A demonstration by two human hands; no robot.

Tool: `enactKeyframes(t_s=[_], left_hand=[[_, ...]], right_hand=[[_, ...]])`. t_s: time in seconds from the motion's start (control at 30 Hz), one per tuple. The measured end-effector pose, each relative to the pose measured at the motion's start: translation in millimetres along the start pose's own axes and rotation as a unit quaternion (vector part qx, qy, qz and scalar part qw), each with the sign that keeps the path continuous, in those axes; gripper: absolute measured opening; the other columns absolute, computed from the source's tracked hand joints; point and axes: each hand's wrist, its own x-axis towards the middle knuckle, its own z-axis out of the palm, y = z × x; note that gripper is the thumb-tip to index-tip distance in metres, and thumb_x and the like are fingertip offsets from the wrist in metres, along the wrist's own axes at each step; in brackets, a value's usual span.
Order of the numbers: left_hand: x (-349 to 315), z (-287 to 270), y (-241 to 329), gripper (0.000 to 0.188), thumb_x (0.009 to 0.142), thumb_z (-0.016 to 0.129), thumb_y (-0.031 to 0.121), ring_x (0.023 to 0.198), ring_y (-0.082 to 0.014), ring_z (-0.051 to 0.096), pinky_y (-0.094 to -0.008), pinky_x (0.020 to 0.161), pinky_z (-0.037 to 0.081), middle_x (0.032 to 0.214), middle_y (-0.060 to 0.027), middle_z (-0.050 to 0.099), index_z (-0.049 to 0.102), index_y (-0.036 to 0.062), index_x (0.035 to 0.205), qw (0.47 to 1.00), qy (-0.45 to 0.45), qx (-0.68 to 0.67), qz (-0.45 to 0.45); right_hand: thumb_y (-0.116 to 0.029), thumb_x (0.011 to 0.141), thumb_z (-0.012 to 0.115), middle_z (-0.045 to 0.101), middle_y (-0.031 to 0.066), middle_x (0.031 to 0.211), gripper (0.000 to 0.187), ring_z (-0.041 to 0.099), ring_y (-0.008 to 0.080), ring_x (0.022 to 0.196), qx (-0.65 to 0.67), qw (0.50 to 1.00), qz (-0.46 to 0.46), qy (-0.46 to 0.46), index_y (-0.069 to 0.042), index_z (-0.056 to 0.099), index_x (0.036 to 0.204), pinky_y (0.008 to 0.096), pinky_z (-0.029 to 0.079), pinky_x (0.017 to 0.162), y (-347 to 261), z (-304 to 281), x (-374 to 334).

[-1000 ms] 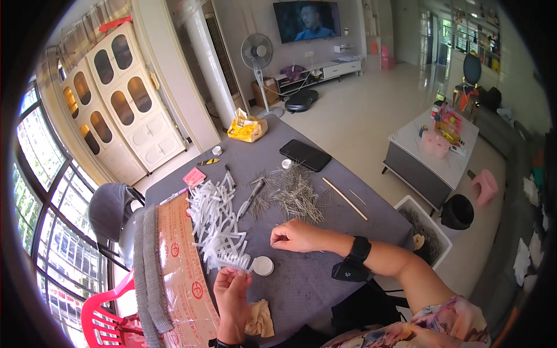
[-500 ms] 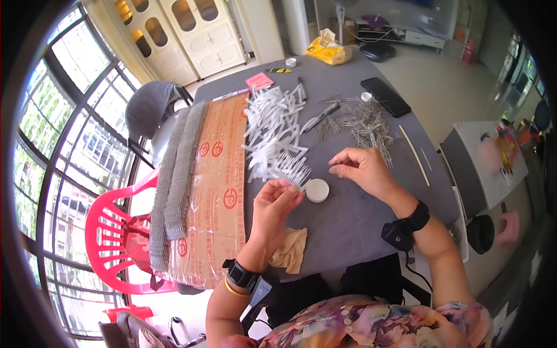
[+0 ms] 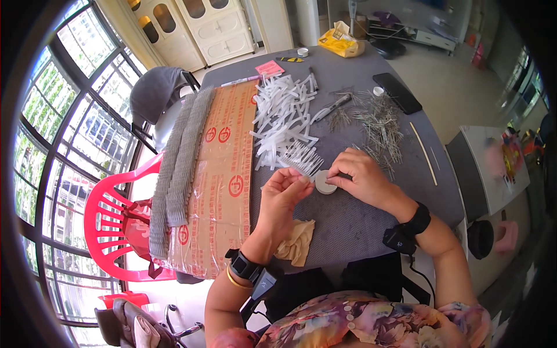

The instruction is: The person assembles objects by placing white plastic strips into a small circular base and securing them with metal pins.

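Observation:
My left hand [image 3: 283, 196] is closed, pinching the end of a white strip set with a row of thin metal pins [image 3: 303, 156], comb-like. My right hand [image 3: 364, 178] is closed, its thumb and fingertips pinched at the edge of a small round white tub [image 3: 325, 187] on the table. Whatever those fingertips hold is too small to make out. Beyond my left hand lies a heap of loose white strips [image 3: 284, 116]. A pile of thin metal pins [image 3: 380, 129] spreads past my right hand, with a slender grey hand tool [image 3: 332, 109] beside it.
A brown cardboard piece [image 3: 220, 168] under clear film bears grey ribbed rolls [image 3: 187, 156] on the left. A beige cloth [image 3: 296, 242] lies near me. Right are a wooden stick [image 3: 423, 152] and a black tray [image 3: 398, 93]. A yellow bag [image 3: 341, 42] sits at the table's far end.
My right hand has moved left and down, from above the table to the round tub. My left hand still pinches the pin-set strip. The whole view has shifted slightly.

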Motion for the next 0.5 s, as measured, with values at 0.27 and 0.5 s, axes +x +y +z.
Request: enactKeyframes(t_s=[0.27, 0.5], left_hand=[[2.2, -2.3, -1.3, 0.013, 0.081, 0.057, 0.0, 0.078, -0.0146, 0.061, -0.0229, 0.071, 0.051, 0.082, -0.0047, 0.059, 0.05, 0.0044, 0.09, 1.0, -0.014, 0.004, -0.001], [-0.3, 0.5, -2.4, 0.013, 0.081, 0.057, 0.001, 0.079, -0.0137, 0.06, -0.0227, 0.073, 0.049, 0.082, -0.0036, 0.059, 0.05, 0.0052, 0.091, 1.0, -0.018, -0.003, -0.011]], right_hand=[[-0.008, 0.077, 0.065, 0.063, 0.0045, 0.071, 0.009, 0.058, 0.0071, 0.063, 0.321, 0.917, 0.231, 0.051, 0.0, 0.06, 0.078, 0.0208, 0.046, 0.057, -4.0, -4.0, -1.3], [-0.008, 0.077, 0.065, 0.064, 0.0052, 0.074, 0.01, 0.058, 0.0071, 0.065, 0.329, 0.922, 0.201, 0.037, 0.001, 0.061, 0.077, 0.0206, 0.047, 0.06, -18.2, -6.4, -5.0]])
